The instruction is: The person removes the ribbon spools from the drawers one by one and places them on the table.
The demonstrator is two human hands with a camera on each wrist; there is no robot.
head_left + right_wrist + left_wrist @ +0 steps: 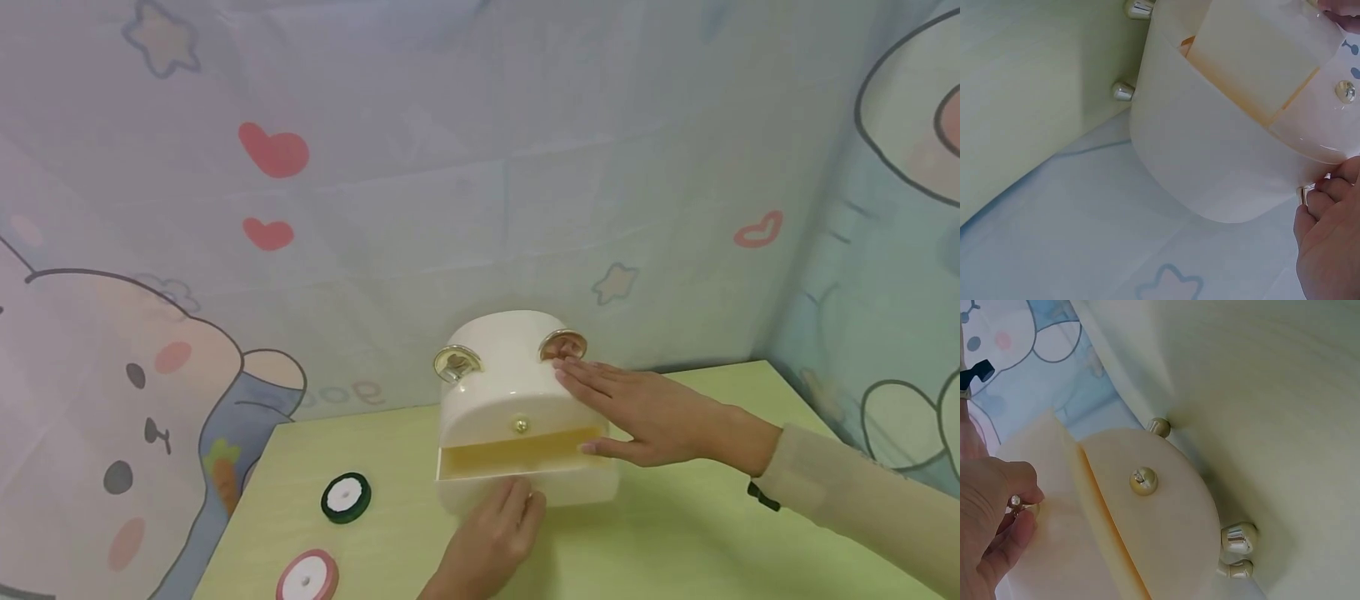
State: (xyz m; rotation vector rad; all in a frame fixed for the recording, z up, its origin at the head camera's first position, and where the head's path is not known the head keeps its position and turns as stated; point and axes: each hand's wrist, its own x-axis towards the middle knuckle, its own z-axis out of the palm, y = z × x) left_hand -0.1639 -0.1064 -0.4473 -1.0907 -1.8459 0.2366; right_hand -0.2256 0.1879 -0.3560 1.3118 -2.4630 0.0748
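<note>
A white, rounded drawer box (495, 375) with round gold knobs stands on the table. Its drawer (480, 492) is pulled out, showing a yellowish inside. My left hand (491, 537) pinches the drawer's knob between thumb and fingers; this also shows at the left of the left wrist view. Flat against the box's right side lies my right hand (637, 412), its fingers straight and the fingertips beside a gold, ear-like cup (562, 344). Above the drawer is a gold knob (521, 425); below it, another knob (1144, 481) sits on a rounded front near the feet (1239, 537).
On the table left of the box lie a spool of dark green ribbon (330, 511) and a spool of pink ribbon (332, 575). A second gold cup (457, 363) is on the box's left. Behind the pale green table (397, 442) hangs a cartoon-printed cloth (420, 208).
</note>
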